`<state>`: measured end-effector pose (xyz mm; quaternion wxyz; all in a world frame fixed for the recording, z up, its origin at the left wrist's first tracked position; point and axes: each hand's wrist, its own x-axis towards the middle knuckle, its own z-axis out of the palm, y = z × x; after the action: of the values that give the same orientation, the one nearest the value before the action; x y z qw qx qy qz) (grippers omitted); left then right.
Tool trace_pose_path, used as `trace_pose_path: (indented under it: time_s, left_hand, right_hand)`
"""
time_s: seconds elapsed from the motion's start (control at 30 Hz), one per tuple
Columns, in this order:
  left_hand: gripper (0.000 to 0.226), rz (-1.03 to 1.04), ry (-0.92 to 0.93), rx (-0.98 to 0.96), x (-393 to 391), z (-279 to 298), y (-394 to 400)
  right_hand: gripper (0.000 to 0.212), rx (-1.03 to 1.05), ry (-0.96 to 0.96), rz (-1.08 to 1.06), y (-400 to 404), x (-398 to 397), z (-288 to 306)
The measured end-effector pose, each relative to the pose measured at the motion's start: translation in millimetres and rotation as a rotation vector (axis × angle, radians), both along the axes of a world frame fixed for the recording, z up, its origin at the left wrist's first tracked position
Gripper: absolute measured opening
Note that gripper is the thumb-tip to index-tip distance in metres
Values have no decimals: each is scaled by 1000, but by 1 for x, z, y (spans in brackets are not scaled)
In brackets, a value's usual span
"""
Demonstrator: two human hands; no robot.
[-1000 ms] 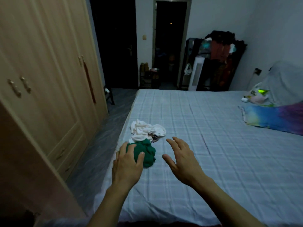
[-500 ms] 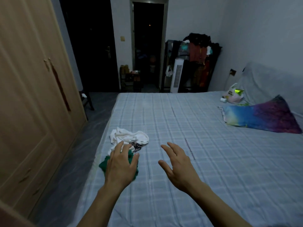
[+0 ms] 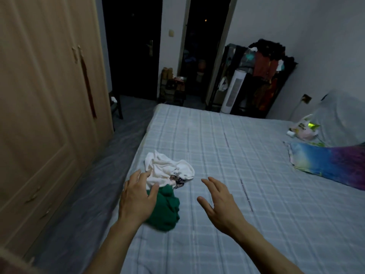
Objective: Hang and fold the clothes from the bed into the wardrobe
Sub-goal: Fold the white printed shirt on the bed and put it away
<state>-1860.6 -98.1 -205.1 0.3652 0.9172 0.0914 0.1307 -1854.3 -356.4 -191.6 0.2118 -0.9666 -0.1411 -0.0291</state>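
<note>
While dim light fills the bedroom, a tall wooden wardrobe stands closed along the left wall, its doors and lower drawers shut, with a strip of grey floor between it and the bed. A person's left hand reaches out palm down over the near left edge of the checked bedsheet, fingers spread wide and gripping nothing, its palm above the edge of a crumpled green garment and its fingertips at a bunched white garment; whether they touch the cloth cannot be told. The two garments lie together in a small heap close to the bed's left side, with a scrap of dark patterned fabric showing between them. Just right of the heap, the right hand hovers above bare sheet, fingers loosely spread and empty. Farther right, near the bed's far side, a blue, green and purple tie-dye cloth lies flat, with a plastic bag beyond it beside a grey pillow. Against the back wall, a white tower fan stands in front of a dark rack piled with clothes.
</note>
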Motion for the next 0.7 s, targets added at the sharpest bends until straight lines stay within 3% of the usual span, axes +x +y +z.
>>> trace_pose_path:
  time_s: [0.7]
  left_hand:
    - [35,-62,87,139,123,-47,-58]
  right_hand:
    - [51,224,94,48,-46,159,-68]
